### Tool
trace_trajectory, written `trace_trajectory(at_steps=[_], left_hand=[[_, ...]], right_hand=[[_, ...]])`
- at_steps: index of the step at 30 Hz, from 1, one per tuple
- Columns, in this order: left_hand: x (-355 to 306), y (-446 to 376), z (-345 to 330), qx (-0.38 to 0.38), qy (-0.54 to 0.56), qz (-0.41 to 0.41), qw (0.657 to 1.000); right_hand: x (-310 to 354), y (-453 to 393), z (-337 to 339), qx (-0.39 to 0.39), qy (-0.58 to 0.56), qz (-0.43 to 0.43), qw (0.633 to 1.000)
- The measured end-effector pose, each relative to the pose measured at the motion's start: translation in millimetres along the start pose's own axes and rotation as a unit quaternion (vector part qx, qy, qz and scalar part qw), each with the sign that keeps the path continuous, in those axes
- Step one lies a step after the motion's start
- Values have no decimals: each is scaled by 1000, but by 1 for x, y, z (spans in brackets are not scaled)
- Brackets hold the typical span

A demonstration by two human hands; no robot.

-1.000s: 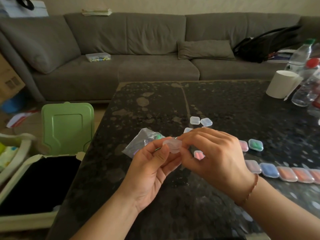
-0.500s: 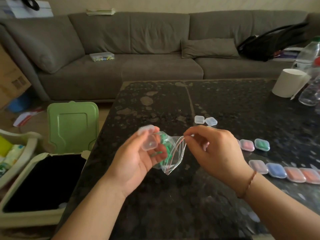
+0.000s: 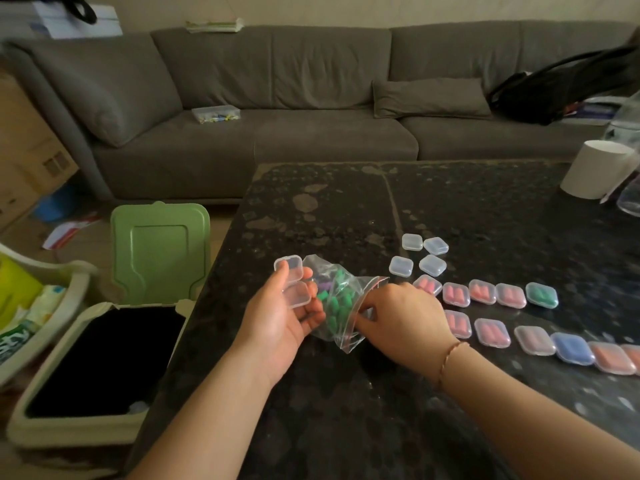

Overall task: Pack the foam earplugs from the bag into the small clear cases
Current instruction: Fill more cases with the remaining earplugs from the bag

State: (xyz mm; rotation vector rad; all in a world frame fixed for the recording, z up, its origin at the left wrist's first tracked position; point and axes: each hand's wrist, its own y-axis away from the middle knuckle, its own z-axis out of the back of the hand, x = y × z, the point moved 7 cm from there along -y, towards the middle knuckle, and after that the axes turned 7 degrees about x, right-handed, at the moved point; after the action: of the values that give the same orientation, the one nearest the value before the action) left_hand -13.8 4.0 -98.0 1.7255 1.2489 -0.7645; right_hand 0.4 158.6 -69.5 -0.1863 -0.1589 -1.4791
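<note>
No brand or print can be read on the bag, the cases or the bench; the only lettering is white characters on a green packet (image 3: 14,341) in the basket at far left, too cut off to make out.

The left hand (image 3: 280,320) is turned palm up over the near left part of the dark stone bench (image 3: 346,410). Its thumb and curled fingers hold an open clear case (image 3: 292,282), lid hinged up toward the sofa, tray lying across the fingers. The same fingers also cradle the zip bag (image 3: 337,299) from below, just beside the case.

The right hand (image 3: 401,317) comes in from the right, back of the hand up, a thin bracelet (image 3: 450,356) on the wrist. Its fingertips are bent into the bag's red-striped mouth; whether they pinch an earplug or only the plastic, I cannot tell. Green earplugs (image 3: 334,304) fill the bag, with a purple one or two among them.

To the right of the hands, filled cases (image 3: 485,294) lie closed in two rows on the bench, mostly pink and orange, one green (image 3: 541,295) and one blue (image 3: 573,348). Behind them sit four empty cases (image 3: 420,254) in a loose cluster. A white cup (image 3: 595,169) stands at the far right edge, a grey sofa (image 3: 311,98) beyond, and an open green-lidded bin (image 3: 159,251) on the floor to the left.
</note>
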Motion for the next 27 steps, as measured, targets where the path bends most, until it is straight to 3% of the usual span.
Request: trace_trajectory(at_steps=[8, 11, 15, 19, 24, 27], left_hand=[[-7, 9, -12, 53, 7, -59, 997], [-6, 21, -25, 94, 8, -85, 992], [5, 33, -44, 162, -9, -92, 982], [15, 37, -50, 191, -18, -74, 979], [15, 35, -50, 195, 35, -58, 978], [16, 33, -47, 190, 40, -63, 979]], right_hand=[[-14, 27, 43, -5, 26, -34, 999], [-18, 44, 70, -36, -88, -24, 995], [8, 52, 77, -111, -267, 56, 956], [26, 51, 61, -103, -217, 58, 969], [31, 48, 54, -159, -111, 60, 979], [28, 50, 57, -167, -124, 69, 976]])
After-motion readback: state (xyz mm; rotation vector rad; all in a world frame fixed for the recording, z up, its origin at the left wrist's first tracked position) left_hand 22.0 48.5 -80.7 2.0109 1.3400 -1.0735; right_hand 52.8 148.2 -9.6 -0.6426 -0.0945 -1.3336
